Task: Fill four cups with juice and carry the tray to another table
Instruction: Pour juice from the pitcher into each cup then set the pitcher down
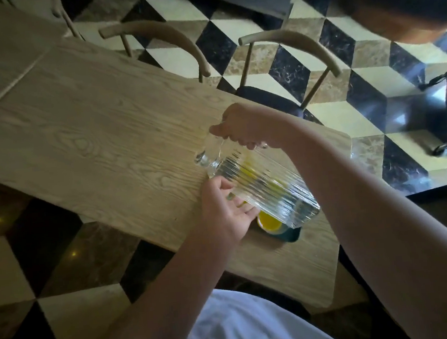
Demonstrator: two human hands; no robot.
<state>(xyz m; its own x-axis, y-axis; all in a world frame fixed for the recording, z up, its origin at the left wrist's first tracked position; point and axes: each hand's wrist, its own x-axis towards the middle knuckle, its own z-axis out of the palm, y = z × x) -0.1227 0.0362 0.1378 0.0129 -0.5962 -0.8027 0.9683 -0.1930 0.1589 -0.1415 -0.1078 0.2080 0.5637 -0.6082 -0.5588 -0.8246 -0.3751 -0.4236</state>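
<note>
A clear ribbed glass jug [261, 187] with a little yellow juice inside is tilted over the table. My right hand [243, 128] grips its handle from above. My left hand [226, 209] supports the jug's side from below, fingers spread against the glass. Under the jug a cup of yellow juice [269, 223] stands on a dark green tray [290, 235]. The jug hides most of the tray, and any other cups on it cannot be seen.
The long wooden table [106, 141] runs up to the left. Two wooden chairs [167, 39] [300, 46] stand along its far side. A dark table edge [441, 196] lies to the right. Checkered tile floor [374, 118] surrounds everything.
</note>
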